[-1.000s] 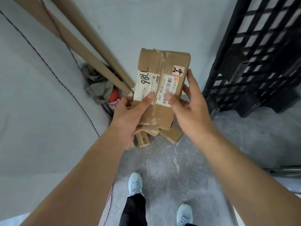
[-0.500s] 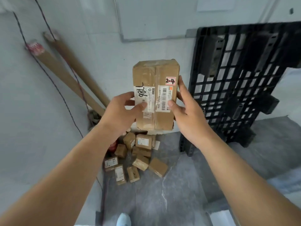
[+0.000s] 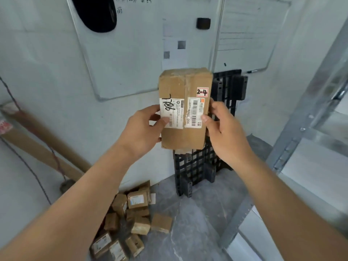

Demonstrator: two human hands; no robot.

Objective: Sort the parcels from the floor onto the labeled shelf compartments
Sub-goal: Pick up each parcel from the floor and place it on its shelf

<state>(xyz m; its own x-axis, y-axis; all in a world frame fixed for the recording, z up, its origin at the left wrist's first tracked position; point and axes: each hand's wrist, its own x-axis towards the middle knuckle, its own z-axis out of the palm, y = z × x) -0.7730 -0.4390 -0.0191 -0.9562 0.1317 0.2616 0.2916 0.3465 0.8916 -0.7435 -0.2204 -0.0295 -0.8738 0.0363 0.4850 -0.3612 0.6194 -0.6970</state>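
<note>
Both hands are holding a brown cardboard parcel (image 3: 183,108) upright in the air in front of a white wall. The left hand (image 3: 143,131) is gripping its left edge, with the thumb lying across the white label marked "98L", and the right hand (image 3: 225,132) is gripping the right edge, its thumb pressing on the barcode label while the fingers are wrapping behind. A small red-bordered sticker (image 3: 202,92) reading "2-4" is sitting near the parcel's upper right corner. Below, on the grey floor (image 3: 197,223) against the wall, a heap of small brown parcels (image 3: 131,221) is lying in a loose pile. A black plastic pallet (image 3: 207,162) is leaning upright against the wall behind the held parcel. A whiteboard (image 3: 131,53) is hanging above, and long cardboard tubes (image 3: 37,144) are leaning at the left. A metal shelf (image 3: 310,138) is standing at the right edge.
</note>
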